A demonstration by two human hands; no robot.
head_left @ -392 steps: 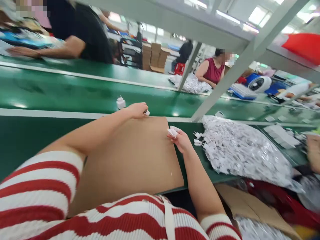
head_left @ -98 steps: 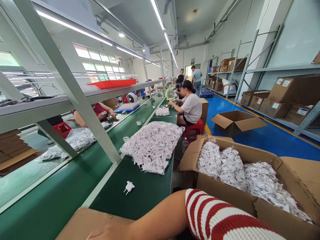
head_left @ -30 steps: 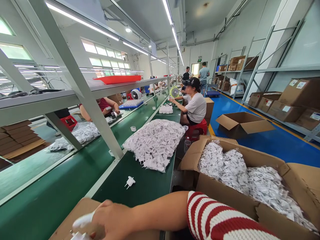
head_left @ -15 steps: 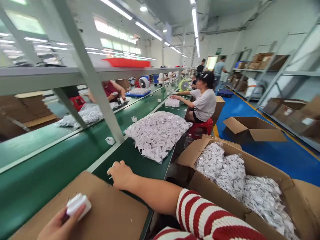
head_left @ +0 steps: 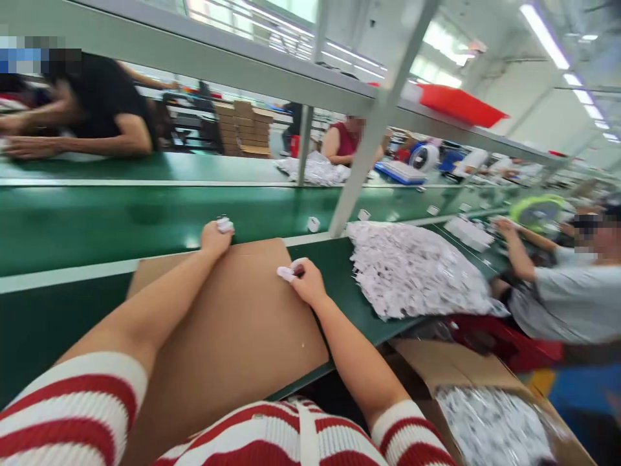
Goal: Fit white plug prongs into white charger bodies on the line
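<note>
Compared with a moment earlier, both hands have moved: the left hand [head_left: 217,239] went from the near part of the large brown cardboard sheet [head_left: 233,317] to its far edge, and the right hand [head_left: 309,283] came back from the green desk [head_left: 334,262] to the right edge of this sheet. Now the left hand is closed around a small white plastic plug piece [head_left: 224,224], which shows above the fingers, at the border of the long shiny green belt [head_left: 130,217]. The right hand holds another small white piece [head_left: 286,274] between thumb and fingers, over the sheet near its right edge; it is blurred, so I cannot tell its exact shape. The sheet lies flat on the desk, under the two forearms. To the right of it, on the same desk, rests a big clear plastic bag [head_left: 417,268] full of white pieces. On the belt, one white rounded piece [head_left: 313,224] is just beside the slanted grey metal post [head_left: 350,194]. Below the desk, at the lower right, an open brown cardboard box [head_left: 451,362] contains more bagged white pieces [head_left: 495,424]. A co-worker in a light grey shirt [head_left: 577,301] is beyond the bag.
</note>
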